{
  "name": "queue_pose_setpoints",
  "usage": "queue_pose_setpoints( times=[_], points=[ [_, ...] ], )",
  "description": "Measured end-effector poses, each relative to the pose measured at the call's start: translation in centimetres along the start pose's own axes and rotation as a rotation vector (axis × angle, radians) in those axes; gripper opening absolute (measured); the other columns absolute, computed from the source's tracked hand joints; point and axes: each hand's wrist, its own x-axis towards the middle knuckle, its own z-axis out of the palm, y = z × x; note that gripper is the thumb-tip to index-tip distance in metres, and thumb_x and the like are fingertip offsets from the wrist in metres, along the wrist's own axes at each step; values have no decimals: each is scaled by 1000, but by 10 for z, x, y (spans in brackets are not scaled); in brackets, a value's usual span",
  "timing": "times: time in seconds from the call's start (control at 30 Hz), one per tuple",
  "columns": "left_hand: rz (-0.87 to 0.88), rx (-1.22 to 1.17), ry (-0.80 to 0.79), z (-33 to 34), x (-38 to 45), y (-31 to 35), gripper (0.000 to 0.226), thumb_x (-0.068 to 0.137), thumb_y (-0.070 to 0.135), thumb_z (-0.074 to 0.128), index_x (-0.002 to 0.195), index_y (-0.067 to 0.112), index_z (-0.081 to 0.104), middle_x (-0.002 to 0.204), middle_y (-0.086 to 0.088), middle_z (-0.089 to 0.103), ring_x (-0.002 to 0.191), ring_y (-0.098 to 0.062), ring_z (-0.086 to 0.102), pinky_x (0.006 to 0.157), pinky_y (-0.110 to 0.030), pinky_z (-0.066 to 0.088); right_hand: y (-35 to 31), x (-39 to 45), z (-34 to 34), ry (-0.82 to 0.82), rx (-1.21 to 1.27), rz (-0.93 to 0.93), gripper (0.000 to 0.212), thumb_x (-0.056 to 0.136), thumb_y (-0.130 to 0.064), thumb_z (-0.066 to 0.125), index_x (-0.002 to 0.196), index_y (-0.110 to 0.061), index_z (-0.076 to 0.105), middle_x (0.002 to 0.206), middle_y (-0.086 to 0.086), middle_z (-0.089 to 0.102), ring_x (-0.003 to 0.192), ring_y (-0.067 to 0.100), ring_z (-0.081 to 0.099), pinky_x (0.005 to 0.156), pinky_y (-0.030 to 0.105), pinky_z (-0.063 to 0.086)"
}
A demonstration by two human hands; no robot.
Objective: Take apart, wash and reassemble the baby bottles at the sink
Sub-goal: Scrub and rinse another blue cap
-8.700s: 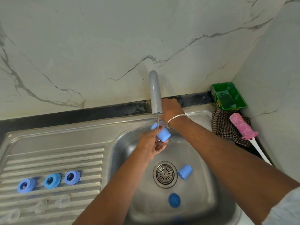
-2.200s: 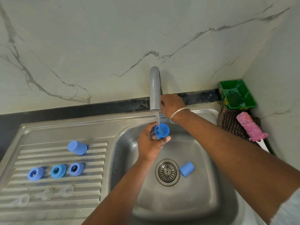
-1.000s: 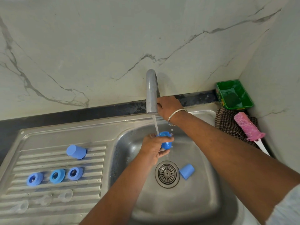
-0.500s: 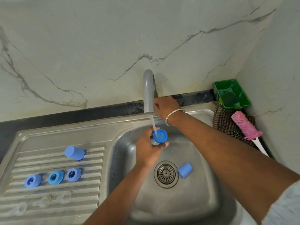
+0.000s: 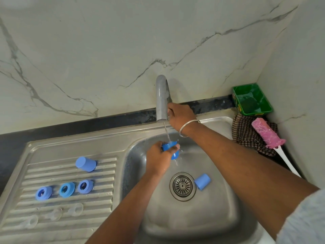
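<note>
My left hand (image 5: 158, 159) grips a blue bottle cap (image 5: 171, 149) under a thin stream of water from the grey tap (image 5: 161, 101), over the steel sink basin (image 5: 219, 208). My right hand (image 5: 179, 114) reaches behind the spout, fingers curled on something hidden there, likely the tap handle. Another blue cap (image 5: 202, 181) lies on its side beside the drain (image 5: 182, 186). On the ribbed drainboard (image 5: 105, 173) lie a third blue cap (image 5: 85, 164), three blue collar rings (image 5: 65, 189) in a row, and three clear teats (image 5: 54, 214) nearer me.
A green tub (image 5: 252, 99) sits in the back right corner. In front of it a checked cloth (image 5: 249, 136) carries a pink bottle brush (image 5: 266, 133) with a white handle. Marble walls close the back and right.
The cap in my left hand has tipped from mouth-up to on its side under the stream. Earlier, one cap moved from the basin to the drainboard.
</note>
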Motion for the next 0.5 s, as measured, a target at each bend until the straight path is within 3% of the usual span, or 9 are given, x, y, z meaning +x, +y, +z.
queue_pose_setpoints(
  times=[0.07,0.13,0.23,0.37,0.5],
  points=[
    [-88,-31,-21,0,1,-2,34,81,43,77,80,13,61,71,-1,60,61,-16,56,62,-40,56,3,-2,6,45,150,49,19,99,-17,42,92,-16,59,81,1,56,80,27,57,71,28,40],
    [-234,-101,-36,0,-2,-2,39,81,45,74,77,9,60,64,-6,54,48,-18,47,47,-28,44,2,-5,10,58,284,121,21,100,-19,43,100,-15,64,87,0,58,82,22,56,77,26,42],
    [-540,-344,-77,-1,-12,0,45,83,48,65,83,4,62,54,-7,52,38,-14,40,40,-18,34,1,-13,11,20,441,179,23,101,-29,45,106,-17,64,99,1,63,91,20,57,85,28,43],
    [-839,-669,-303,-4,-25,-7,51,84,50,56,82,0,61,52,-1,52,33,-7,41,33,-14,34,10,-45,11,68,700,240,24,98,-29,53,116,-20,65,109,-5,65,101,12,59,92,27,43],
    [-936,-811,-368,3,-40,-25,51,83,45,56,93,-5,57,53,-4,51,30,-9,44,30,-15,37,38,-91,25,89,895,489,12,91,-23,59,82,-26,67,88,0,68,89,24,65,74,36,53]
  ],
)
